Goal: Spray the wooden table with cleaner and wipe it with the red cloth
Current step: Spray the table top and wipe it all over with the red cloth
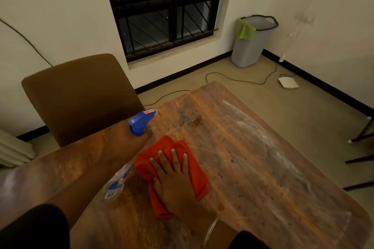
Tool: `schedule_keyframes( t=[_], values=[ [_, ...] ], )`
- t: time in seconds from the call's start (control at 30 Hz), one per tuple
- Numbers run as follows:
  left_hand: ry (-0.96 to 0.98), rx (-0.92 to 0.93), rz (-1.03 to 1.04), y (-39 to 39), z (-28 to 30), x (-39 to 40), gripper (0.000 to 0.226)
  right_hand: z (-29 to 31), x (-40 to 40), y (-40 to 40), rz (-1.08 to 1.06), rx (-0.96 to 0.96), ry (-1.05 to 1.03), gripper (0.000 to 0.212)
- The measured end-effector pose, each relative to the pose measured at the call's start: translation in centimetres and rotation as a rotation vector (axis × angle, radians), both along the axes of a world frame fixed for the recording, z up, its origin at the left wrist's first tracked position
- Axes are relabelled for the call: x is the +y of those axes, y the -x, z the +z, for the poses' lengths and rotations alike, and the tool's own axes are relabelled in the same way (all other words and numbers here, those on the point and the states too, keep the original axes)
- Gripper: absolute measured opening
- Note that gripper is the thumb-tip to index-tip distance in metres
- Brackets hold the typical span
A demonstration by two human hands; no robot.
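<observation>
The wooden table (253,147) fills the lower middle, marked with droplets, a brown stain and white streaks on its right side. My left hand (129,137) grips a clear spray bottle (116,185) by its neck; the blue nozzle (142,120) points toward the table's far end. My arm hides most of the bottle. My right hand (174,182) lies flat, fingers spread, pressing on the folded red cloth (172,170) in the middle of the table.
A brown chair (81,95) stands against the table's far left side. A grey bin (253,40) with a green cloth sits in the corner. Cables and a white device (288,82) lie on the floor. Dark chair legs (360,137) stand at the right.
</observation>
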State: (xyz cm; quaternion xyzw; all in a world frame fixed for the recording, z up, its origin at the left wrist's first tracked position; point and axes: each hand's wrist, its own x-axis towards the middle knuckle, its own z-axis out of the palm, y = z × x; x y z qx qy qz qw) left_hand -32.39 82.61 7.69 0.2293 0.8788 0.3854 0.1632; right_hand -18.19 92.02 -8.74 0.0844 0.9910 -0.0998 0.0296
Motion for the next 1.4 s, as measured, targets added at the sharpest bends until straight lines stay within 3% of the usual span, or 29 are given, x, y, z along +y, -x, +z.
schedule_keyframes(
  t=[0.13,0.23,0.33,0.4,0.53,0.73,0.8,0.9,1.1,1.2,1.3,1.4],
  values=[
    [-0.079,-0.026,0.044,1.1,0.0,-2.5,0.015,-0.4,2.6,0.0,0.024,-0.004,0.015,0.06],
    [-0.078,-0.036,0.08,2.2,-0.5,-4.6,0.016,-0.1,8.7,2.7,-0.122,-0.016,0.009,0.064],
    [-0.152,0.044,0.087,1.9,-0.9,-7.0,0.032,0.5,15.0,6.0,-0.331,-0.034,-0.002,0.062],
    [-0.217,0.066,0.096,1.8,-1.2,-8.5,0.042,0.5,16.8,7.3,-0.353,-0.065,-0.003,0.064],
    [-0.334,0.142,0.163,1.6,-1.1,-10.2,0.027,0.6,13.4,7.7,-0.303,-0.101,-0.028,0.066],
    [-0.346,0.185,0.193,2.2,-1.0,-11.1,0.02,-1.9,-6.1,4.0,0.197,0.008,0.023,0.071],
    [-0.311,0.146,0.177,2.7,-1.2,-11.3,0.021,-2.7,-8.9,4.2,0.28,0.047,0.004,0.069],
    [-0.338,0.168,0.178,2.9,-1.8,-11.5,0.019,-2.1,-5.6,6.2,0.296,0.037,0.015,0.066],
    [-0.439,0.263,0.265,2.5,-1.5,-12.4,0.013,0.0,13.0,9.3,-0.273,-0.061,-0.003,0.068],
    [-0.436,0.232,0.256,2.7,-1.1,-12.5,0.017,0.3,15.3,10.7,-0.404,-0.103,0.003,0.073],
    [-0.408,0.208,0.199,2.9,-1.1,-12.1,0.006,0.0,10.2,13.2,-0.309,-0.078,-0.035,0.071],
    [-0.373,0.165,0.187,2.9,-0.9,-10.9,0.025,-0.2,1.6,15.0,-0.003,-0.038,-0.006,0.07]
  ],
)
